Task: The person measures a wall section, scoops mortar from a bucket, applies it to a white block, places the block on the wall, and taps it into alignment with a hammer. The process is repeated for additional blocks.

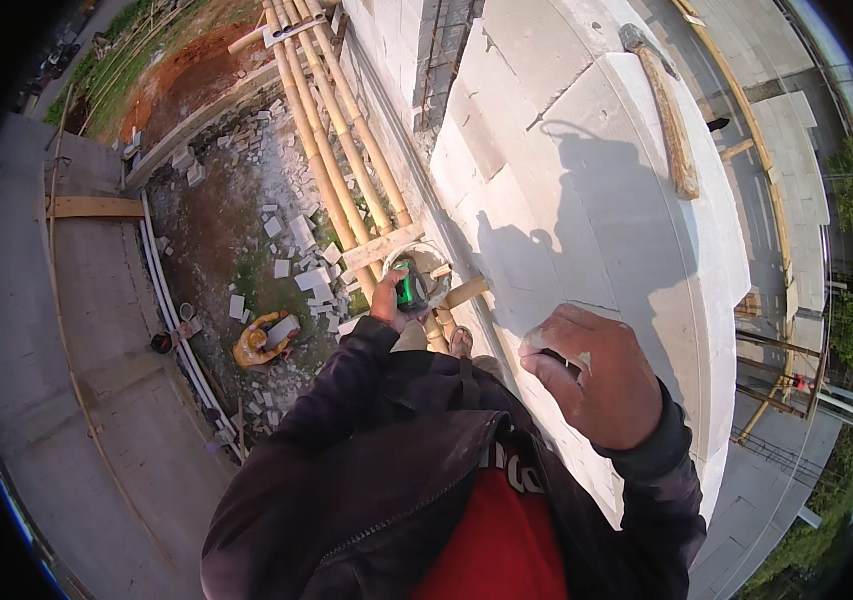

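My left hand [389, 298] grips a green and black object [408, 287] over a round pale bucket [434, 263] beside the bamboo planks. My right hand [581, 370] is closed above the white block wall [506, 230], fingers curled with a dark narrow gap or object between them, too unclear to name. A hammer [674, 130] with a worn wooden handle lies on the upper part of the wall, beyond my right hand. A short board [466, 293] juts beside the bucket.
Bamboo poles [336, 150] with cross boards run along the wall, and my sandalled foot [461, 340] rests there. Below, a person in yellow [256, 345] crouches with a white block among broken blocks [301, 230]. A concrete slab [66, 330] lies left; scaffolding [776, 230] is at right.
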A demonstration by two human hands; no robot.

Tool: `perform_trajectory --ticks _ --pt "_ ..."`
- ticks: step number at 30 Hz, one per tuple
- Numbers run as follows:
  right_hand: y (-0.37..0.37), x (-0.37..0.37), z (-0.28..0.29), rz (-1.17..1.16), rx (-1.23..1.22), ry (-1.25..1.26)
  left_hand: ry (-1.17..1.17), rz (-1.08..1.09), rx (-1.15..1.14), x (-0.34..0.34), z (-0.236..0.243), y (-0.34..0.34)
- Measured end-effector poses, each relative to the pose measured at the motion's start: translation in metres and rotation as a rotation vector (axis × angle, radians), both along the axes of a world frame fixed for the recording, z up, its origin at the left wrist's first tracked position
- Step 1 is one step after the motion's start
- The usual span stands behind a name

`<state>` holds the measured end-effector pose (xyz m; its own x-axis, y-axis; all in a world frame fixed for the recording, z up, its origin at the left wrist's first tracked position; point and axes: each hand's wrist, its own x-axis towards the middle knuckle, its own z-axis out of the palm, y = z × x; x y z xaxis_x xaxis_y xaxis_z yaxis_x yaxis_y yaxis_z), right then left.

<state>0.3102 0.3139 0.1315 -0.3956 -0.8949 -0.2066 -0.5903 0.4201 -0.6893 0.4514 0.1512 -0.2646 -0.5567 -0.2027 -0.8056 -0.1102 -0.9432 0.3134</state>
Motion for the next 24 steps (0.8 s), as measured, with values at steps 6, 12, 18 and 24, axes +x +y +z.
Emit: perform_trajectory --ticks 6,12,18,24 --pt "0.111 0.026 -0.291 -0.613 0.420 -0.491 -0.344 -0.180 -0.481 0.054 -0.132 -0.021" --pt "0.095 0.077 -0.473 -0.502 0.670 -0.675 -0.728 -0.679 -1.184 0.048 -0.322 -0.064" --pt "0.059 0.064 -0.656 -0.646 0.523 -0.571 -0.681 -1.012 -1.500 -0.022 -0.506 -0.131" --pt "0.030 0.022 -0.767 -0.643 0.281 -0.322 -0.579 -1.131 -1.780 -0.027 -0.605 -0.149"
